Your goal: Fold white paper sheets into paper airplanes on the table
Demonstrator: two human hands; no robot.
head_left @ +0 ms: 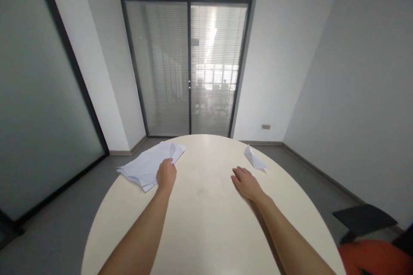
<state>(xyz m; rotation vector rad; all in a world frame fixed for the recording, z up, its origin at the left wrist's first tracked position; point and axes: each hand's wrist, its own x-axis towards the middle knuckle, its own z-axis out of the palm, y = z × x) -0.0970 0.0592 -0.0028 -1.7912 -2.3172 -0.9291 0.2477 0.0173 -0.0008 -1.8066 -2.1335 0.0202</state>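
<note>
Several white sheets of paper lie in a loose, uneven stack on the left of the round table, partly past its edge. My left hand is at the stack's right side, its fingers closed on the edge of a top sheet that bends up there. The fingertips are partly hidden behind the hand. On the other side, my right hand is low over the tabletop, palm down, fingers stretched out and holding nothing. Just beyond it lies a folded piece of white paper, pointed at its far end.
The round cream table stretches out in front of me. An orange chair with a black armrest stands at the lower right. Behind the table are a glass partition with blinds and white walls.
</note>
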